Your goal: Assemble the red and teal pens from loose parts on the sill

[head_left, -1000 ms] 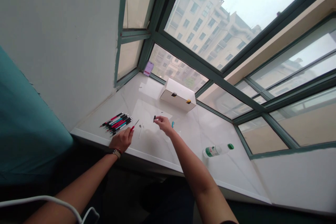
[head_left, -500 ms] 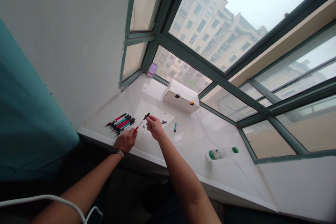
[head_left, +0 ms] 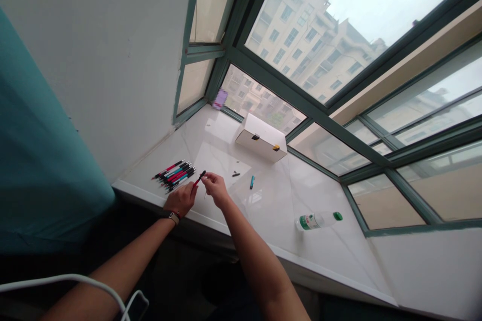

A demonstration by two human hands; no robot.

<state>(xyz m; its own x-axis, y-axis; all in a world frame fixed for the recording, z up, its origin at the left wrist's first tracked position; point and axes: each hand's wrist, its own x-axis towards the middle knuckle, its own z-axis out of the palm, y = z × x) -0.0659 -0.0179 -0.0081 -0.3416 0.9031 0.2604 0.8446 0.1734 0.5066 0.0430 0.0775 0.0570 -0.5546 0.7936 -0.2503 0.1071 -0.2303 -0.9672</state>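
Note:
My left hand (head_left: 181, 199) rests near the front edge of the white marble sill (head_left: 150, 180) and grips the red lower end of a red-and-black pen (head_left: 200, 178). My right hand (head_left: 215, 187) is close beside it, its fingertips pinched at the pen's black part. Left of my hands lies a bundle of several pens (head_left: 173, 176) in red, teal and black. A thin pale refill (head_left: 205, 194) shows just under my right hand, partly hidden.
A small dark pen part (head_left: 235, 174) and a teal pen part (head_left: 252, 182) lie on the sill. Further off stand a white box (head_left: 260, 138) and a green-capped plastic bottle (head_left: 318, 220) on its side. A window frame runs behind, a teal curtain (head_left: 41, 135) hangs left.
My hands have come closer together, and the pen now sits lower and nearer the bundle. The pale refill is partly covered by my right hand. The view has shifted slightly.

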